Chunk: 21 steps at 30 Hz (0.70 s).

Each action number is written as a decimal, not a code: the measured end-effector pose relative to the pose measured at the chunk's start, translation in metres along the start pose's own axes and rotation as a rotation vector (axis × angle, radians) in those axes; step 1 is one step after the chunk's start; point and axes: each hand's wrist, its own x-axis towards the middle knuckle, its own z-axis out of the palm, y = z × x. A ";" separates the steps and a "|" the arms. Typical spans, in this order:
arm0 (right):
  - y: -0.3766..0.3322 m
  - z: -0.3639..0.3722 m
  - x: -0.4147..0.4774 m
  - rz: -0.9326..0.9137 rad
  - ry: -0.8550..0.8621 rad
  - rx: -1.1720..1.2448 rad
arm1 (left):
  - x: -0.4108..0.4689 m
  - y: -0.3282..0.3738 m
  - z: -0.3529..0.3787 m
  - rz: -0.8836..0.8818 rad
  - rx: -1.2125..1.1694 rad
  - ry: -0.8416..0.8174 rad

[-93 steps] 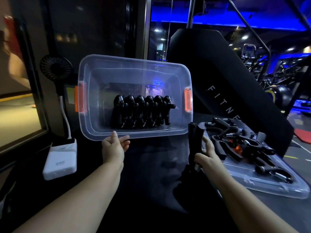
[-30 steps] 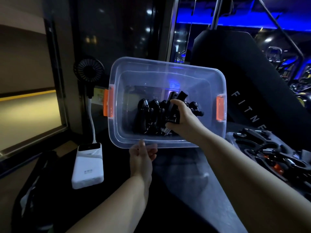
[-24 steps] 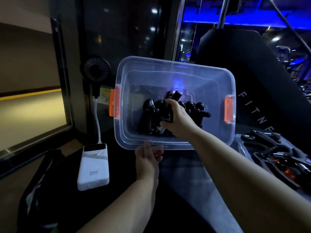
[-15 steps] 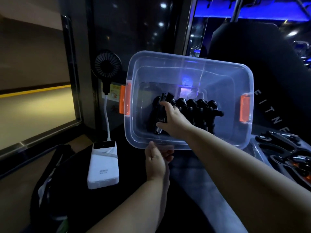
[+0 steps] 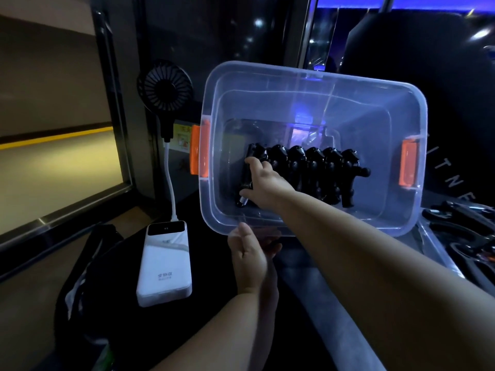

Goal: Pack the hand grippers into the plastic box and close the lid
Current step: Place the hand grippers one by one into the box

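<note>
Several grippers (image 5: 321, 172) stand in a tight row inside the box (image 5: 316, 76), which is tipped up toward the camera. The right hand (image 5: 263, 183) is clenched round one more gripper (image 5: 247, 170), placing it at the row's left end. The left hand (image 5: 249, 253) pinches the box's near rim. More lie on the lid (image 5: 439, 253) to the right. They look stiff, sprung and fairly heavy, and are best grasped across both handles. The thin box probably flexes, so it needs support.
</note>
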 end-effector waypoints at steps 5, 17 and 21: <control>-0.001 0.000 0.014 0.048 -0.040 -0.080 | -0.003 -0.001 0.002 0.008 -0.012 0.034; 0.000 0.004 0.029 0.046 -0.036 -0.136 | -0.004 0.002 0.006 0.018 -0.028 0.077; 0.000 0.007 0.030 0.044 -0.037 -0.162 | -0.002 -0.004 0.001 -0.001 -0.022 0.065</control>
